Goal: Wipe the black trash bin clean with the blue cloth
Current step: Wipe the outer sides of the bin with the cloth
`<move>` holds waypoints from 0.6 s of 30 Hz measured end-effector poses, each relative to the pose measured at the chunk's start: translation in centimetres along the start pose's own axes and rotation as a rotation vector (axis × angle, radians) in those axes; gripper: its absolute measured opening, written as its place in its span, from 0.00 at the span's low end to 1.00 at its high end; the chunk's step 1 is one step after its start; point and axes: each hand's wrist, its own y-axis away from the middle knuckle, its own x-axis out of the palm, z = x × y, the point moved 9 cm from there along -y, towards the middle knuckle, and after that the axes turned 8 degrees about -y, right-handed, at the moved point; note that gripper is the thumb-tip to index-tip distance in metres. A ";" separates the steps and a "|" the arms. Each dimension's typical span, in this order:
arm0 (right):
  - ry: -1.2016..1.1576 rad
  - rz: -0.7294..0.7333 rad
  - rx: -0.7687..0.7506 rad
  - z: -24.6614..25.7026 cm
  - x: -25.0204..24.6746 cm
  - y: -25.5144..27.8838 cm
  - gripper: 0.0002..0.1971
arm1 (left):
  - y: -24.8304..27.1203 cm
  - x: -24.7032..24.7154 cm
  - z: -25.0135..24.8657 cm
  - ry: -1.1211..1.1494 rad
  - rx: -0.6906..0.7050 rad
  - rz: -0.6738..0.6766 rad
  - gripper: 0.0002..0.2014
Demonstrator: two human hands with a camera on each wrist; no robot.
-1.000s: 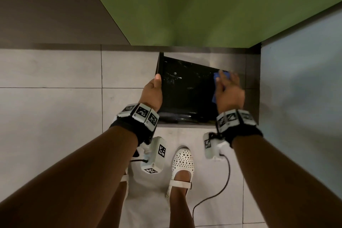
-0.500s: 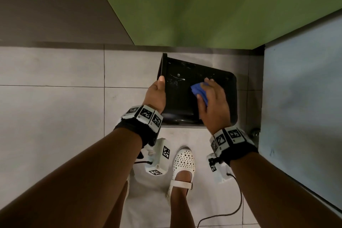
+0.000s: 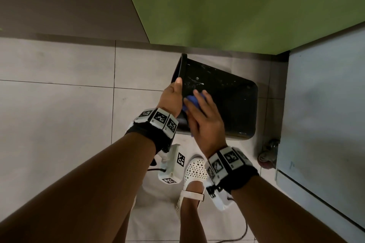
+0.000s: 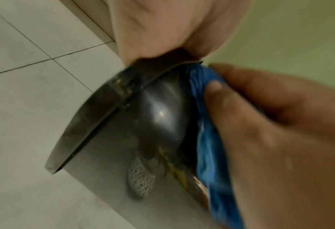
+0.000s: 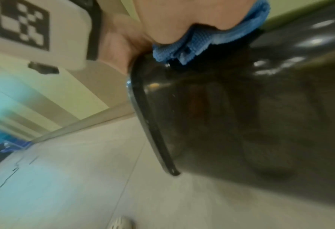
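The black trash bin (image 3: 233,104) lies tipped on its side on the tiled floor, its glossy side speckled with pale marks. My left hand (image 3: 172,96) grips the bin's rim at its left end, thumb on top. My right hand (image 3: 203,116) presses the blue cloth (image 3: 192,101) flat against the bin's side, close to the left hand. In the left wrist view the blue cloth (image 4: 205,139) sits bunched between my right hand's fingers (image 4: 260,124) and the bin (image 4: 143,124). In the right wrist view the cloth (image 5: 211,40) pokes out under my palm on the bin (image 5: 241,116).
A green wall (image 3: 237,6) stands behind the bin, and a pale blue panel (image 3: 325,104) with a caster wheel (image 3: 267,154) boxes it in on the right. My white shoe (image 3: 194,175) and a black cable (image 3: 237,236) are on the floor below my hands.
My right hand has swept the blue cloth leftward across the bin's side, from its right end to beside the left hand. The left hand keeps its grip on the rim.
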 end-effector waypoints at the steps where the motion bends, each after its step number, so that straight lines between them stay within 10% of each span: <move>1: -0.020 0.013 0.008 0.1 0.4 -1.0 0.17 | -0.1 0.0 0.1 0.028 -0.003 0.006 0.23; 9: -0.009 -0.050 0.309 -4.4 -0.6 -7.8 0.18 | 0.2 -0.5 -0.2 -0.014 0.019 -0.049 0.23; 18: 0.103 0.029 0.217 -1.0 1.0 -4.4 0.24 | 0.0 -0.3 0.2 0.012 0.020 -0.011 0.23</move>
